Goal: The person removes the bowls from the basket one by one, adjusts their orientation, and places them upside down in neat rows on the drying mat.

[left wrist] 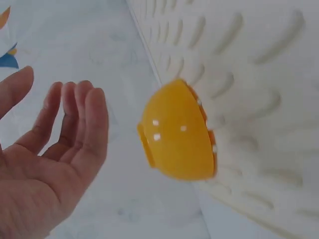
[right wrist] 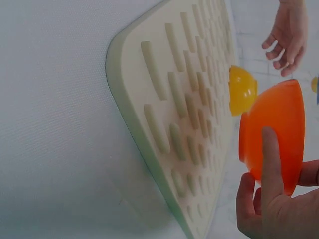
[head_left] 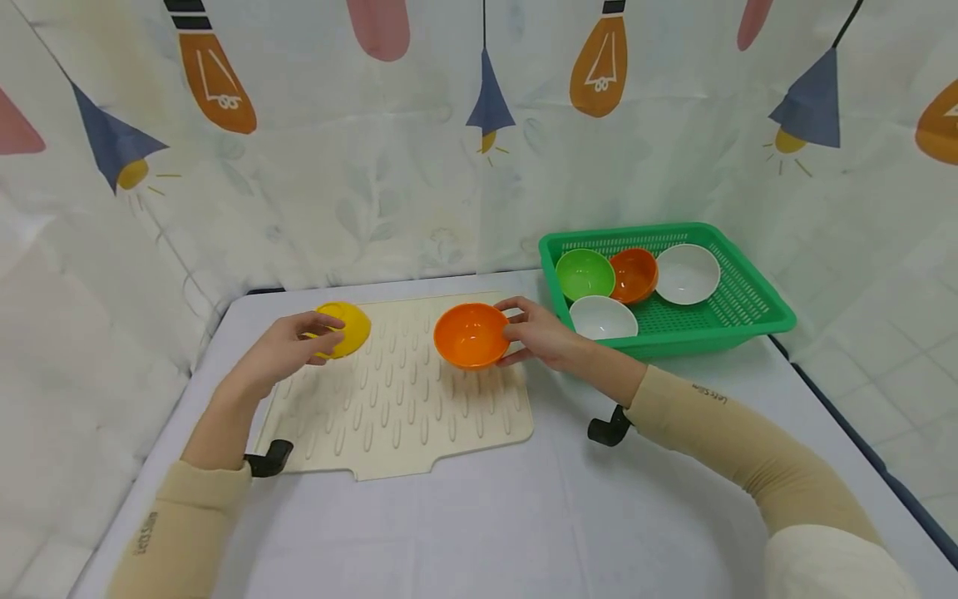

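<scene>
An orange bowl (head_left: 471, 336) is held upright above the ridged mat by my right hand (head_left: 545, 335), which grips its right side. The right wrist view shows the fingers around the orange bowl (right wrist: 279, 129), its base raised off the mat. A yellow bowl (head_left: 352, 331) lies upside down on the mat's far left part. My left hand (head_left: 299, 345) overlaps it in the head view. In the left wrist view a gap separates the left hand (left wrist: 65, 154), fingers loosely bent and holding nothing, from the yellow bowl (left wrist: 177, 134).
The cream drying mat (head_left: 397, 416) with raised ridges lies on the white-covered table (head_left: 494, 532). At the back right stands a green basket (head_left: 718, 337) holding a green bowl (head_left: 585, 274), another orange bowl (head_left: 634, 275) and two white bowls (head_left: 687, 274). A patterned curtain hangs behind.
</scene>
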Demonstrator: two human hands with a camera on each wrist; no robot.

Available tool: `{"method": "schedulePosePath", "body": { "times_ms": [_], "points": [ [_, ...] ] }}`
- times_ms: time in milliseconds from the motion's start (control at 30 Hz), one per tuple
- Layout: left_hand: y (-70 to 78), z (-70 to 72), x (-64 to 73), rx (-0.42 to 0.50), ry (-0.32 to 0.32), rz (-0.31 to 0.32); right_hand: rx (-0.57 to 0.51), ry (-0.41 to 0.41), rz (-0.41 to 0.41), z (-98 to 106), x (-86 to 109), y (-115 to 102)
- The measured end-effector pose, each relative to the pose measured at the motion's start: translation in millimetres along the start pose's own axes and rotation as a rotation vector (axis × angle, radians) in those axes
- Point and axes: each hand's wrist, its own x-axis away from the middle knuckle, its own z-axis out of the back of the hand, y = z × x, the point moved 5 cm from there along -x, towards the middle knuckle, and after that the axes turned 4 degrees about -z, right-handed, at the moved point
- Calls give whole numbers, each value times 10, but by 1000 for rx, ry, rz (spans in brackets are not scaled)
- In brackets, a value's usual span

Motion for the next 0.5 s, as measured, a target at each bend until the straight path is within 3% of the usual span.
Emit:
{"method": "schedulePosePath", "body": {
  "times_ms": [133, 233, 333, 500],
  "points": [
    [159, -300, -136, 225, 3, -60, -4, -5, 0, -32, 13, 2],
    [244, -568, -244, 364, 8, -49, -2, -12, -5, -62, 23, 13],
    [330, -830, -329, 449, -26, -12, 1, -19, -14, -92, 29, 30],
    [425, -1146, -447, 491, -97, 21, -1, -25, -10, -116, 21, 42]
  ]
}}
